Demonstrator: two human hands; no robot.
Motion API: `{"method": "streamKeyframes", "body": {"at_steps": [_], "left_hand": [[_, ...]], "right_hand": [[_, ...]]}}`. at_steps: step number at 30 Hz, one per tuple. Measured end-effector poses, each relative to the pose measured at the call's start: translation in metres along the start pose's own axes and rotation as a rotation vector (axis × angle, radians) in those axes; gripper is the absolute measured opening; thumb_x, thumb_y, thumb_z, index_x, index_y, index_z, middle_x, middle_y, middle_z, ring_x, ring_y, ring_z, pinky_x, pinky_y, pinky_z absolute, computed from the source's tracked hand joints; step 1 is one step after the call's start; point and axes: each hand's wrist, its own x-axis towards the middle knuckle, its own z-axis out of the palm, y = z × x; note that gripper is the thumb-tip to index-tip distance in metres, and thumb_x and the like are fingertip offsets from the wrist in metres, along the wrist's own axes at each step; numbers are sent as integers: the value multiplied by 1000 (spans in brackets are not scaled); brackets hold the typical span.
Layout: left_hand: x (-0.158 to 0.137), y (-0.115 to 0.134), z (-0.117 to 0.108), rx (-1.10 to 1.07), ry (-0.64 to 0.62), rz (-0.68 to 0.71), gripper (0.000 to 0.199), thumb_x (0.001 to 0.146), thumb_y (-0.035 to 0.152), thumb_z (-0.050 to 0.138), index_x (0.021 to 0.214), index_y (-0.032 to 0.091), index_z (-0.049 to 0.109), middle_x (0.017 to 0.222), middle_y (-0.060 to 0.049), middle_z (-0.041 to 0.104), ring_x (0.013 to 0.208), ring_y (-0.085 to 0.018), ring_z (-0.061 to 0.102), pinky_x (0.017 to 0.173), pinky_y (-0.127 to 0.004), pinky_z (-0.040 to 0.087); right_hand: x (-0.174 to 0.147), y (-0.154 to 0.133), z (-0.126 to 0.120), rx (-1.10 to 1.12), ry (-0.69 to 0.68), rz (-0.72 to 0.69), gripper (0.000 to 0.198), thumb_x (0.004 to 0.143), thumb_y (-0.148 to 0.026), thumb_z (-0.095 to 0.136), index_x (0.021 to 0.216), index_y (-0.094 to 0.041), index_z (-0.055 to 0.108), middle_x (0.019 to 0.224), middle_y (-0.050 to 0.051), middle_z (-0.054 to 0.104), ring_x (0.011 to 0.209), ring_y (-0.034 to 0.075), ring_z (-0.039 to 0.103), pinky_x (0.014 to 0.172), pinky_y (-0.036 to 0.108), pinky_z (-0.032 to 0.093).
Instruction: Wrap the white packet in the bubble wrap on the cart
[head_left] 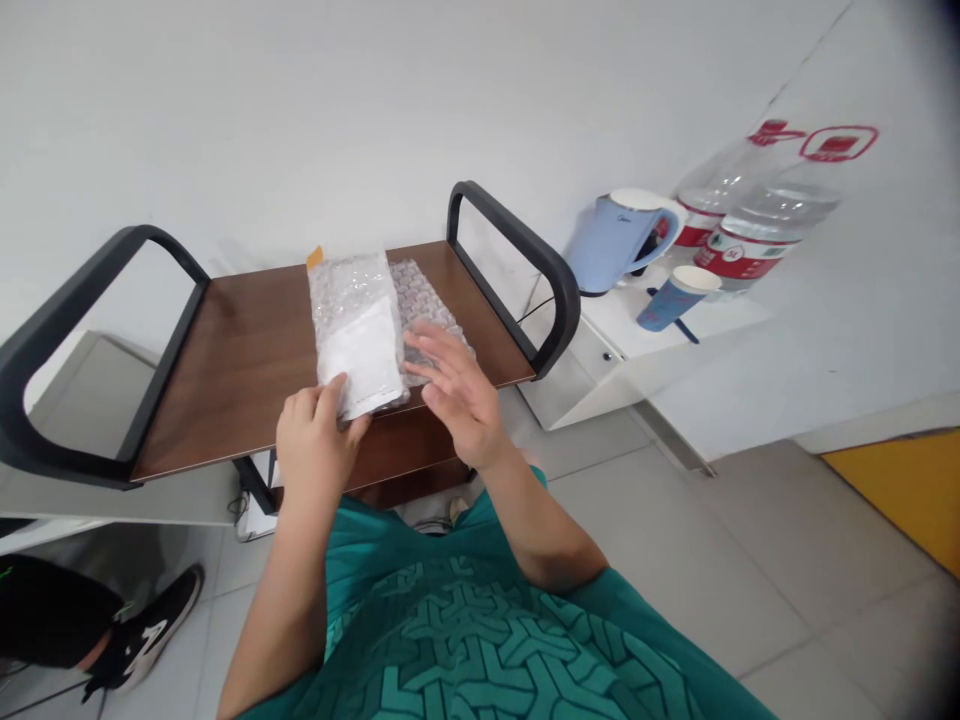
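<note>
A clear bubble-wrap bag [349,280] with an orange piece at its far left corner lies on the brown top of a cart [255,350]. A white flat rectangle [364,360] shows at its near half; whether it is inside or on top I cannot tell. My left hand [315,425] grips the bag's near left corner, thumb on top and fingers curled at the edge. To the right lies more bubble wrap [424,295], partly under the bag. My right hand [459,395] is over its near part, fingers apart, with nothing held.
Black rail handles [517,235] rise at both cart ends, with a lower shelf [405,445] below. On a white cabinet at right stand a blue kettle [615,240], a paper cup [671,300] and large water bottles [757,240]. Another person's shoe [154,630] is at lower left.
</note>
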Motion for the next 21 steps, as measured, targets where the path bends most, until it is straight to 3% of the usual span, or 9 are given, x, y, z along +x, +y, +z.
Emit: {"method": "streamKeyframes", "body": {"at_steps": [3,6,9,11,13,17,19,21], "left_hand": [[1,-6,-6,-170,16,-86,42,89,34,56,125,15,67,97,-12,67,93,-27,61,87,-41,51],[1,-12,-16,-338,-53,-158,42,86,37,58,123,21,69,100,-7,69,91,-23,62,86,-37,51],[2,-17,-24,-486,-115,-235,39,84,42,61,117,24,72,106,-4,70,94,-21,63,83,-32,50],[2,-20,-26,-539,-93,-312,35,82,46,62,106,23,73,99,-2,70,89,-19,62,79,-29,49],[-1,-23,-25,-547,-7,-437,34,83,51,61,89,20,72,82,-1,65,77,-18,58,72,-28,47],[-12,-29,-18,-540,208,-804,48,85,59,59,60,18,54,56,2,48,60,-15,48,61,-29,40],[-19,-31,-16,-565,194,-943,50,84,59,61,56,19,52,51,1,49,56,-16,49,58,-30,40],[-24,-30,-15,-594,101,-1012,52,82,60,62,52,19,55,48,-2,51,52,-18,51,54,-31,41]], "right_hand": [[5,7,6,13,45,4,52,105,-52,29,150,-30,43,160,7,42,146,23,44,106,43,54],[11,9,13,-97,-50,77,49,106,-49,30,147,-28,49,154,5,51,145,21,45,112,41,49],[13,9,17,-258,-164,151,51,107,-46,29,152,-28,44,147,5,58,137,22,54,114,41,46],[13,11,19,-348,-207,186,53,107,-46,29,155,-26,39,143,6,62,131,24,59,110,43,49],[13,13,19,-433,-220,230,55,107,-46,28,155,-24,39,136,8,67,125,26,63,104,44,51],[17,20,16,-623,-211,331,55,106,-49,31,147,-19,52,120,13,74,113,31,68,99,48,51],[20,21,16,-737,-201,378,57,104,-51,35,143,-16,56,118,17,73,112,36,67,98,53,50],[24,18,22,-838,-181,388,57,102,-52,40,138,-12,61,119,22,70,117,41,63,99,59,48]]}}
